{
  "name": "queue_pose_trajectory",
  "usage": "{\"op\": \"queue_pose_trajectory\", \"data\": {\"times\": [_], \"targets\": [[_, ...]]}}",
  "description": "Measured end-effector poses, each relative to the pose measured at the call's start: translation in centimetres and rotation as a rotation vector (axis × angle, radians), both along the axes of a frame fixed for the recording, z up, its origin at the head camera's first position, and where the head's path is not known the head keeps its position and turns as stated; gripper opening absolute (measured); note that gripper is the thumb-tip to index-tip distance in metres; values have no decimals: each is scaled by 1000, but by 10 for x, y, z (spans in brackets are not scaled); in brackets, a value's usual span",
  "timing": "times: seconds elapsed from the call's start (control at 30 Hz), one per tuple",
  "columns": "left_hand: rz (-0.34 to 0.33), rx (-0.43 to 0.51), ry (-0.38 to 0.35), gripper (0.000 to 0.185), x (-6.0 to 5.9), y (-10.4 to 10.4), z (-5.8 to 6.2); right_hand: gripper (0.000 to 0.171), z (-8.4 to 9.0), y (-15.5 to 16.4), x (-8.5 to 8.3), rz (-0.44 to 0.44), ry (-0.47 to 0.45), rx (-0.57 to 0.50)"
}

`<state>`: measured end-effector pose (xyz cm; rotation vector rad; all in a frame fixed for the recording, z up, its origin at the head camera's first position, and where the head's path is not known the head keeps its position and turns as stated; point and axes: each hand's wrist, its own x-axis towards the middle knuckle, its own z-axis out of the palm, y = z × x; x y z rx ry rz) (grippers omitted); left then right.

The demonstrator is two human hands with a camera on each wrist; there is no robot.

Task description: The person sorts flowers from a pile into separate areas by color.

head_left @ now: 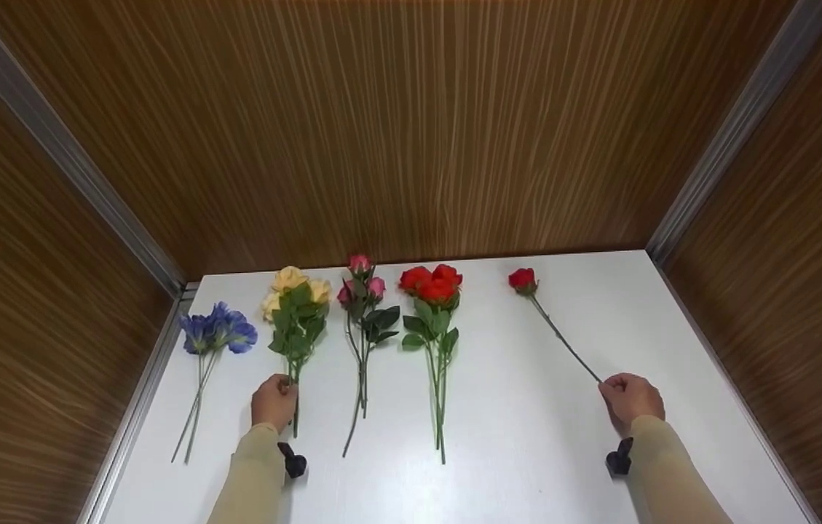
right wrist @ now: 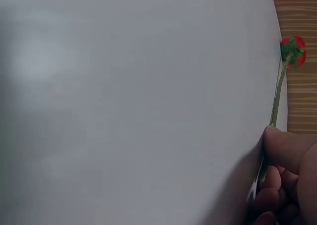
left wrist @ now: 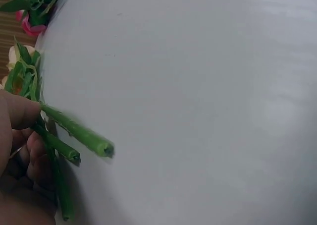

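My left hand (head_left: 274, 402) pinches the green stems of the yellow roses (head_left: 291, 285) on the white table. Three cut stem ends (left wrist: 81, 138) stick out past the thumb in the left wrist view. At the right, my right hand (head_left: 633, 400) pinches the lower end of a single red rose (head_left: 523, 281), whose stem runs up and left to the bloom. Between the hands lie a bunch of pink roses (head_left: 361, 287) and a bunch of orange-red roses (head_left: 438, 285). Blue flowers (head_left: 219, 329) with crossed stems lie left of my left hand.
The white table (head_left: 527, 451) is bordered by a wood-grain back panel (head_left: 411, 131) and matching side panels (head_left: 804, 291). Metal rails (head_left: 127, 429) run along the edges. A small black device (head_left: 293, 461) is worn at each wrist.
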<state>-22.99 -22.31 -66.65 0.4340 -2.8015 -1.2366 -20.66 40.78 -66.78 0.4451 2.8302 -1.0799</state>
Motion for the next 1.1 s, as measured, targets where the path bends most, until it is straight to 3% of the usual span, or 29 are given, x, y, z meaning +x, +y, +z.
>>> {"op": "queue_pose_trajectory", "data": {"times": [0.53,0.7,0.9,1.1], "targets": [[60,134,11,29,5,-1,1,22,-1,2,3,31,26,35],[113,141,78,28,7,0,5,26,-2,8,2,69,1,9],[129,118,218,22,4,23,23,40,5,4,5,84,-47,-117],[12,142,319,15,1,69,50,46,22,-26,4,60,-8,-372]]}}
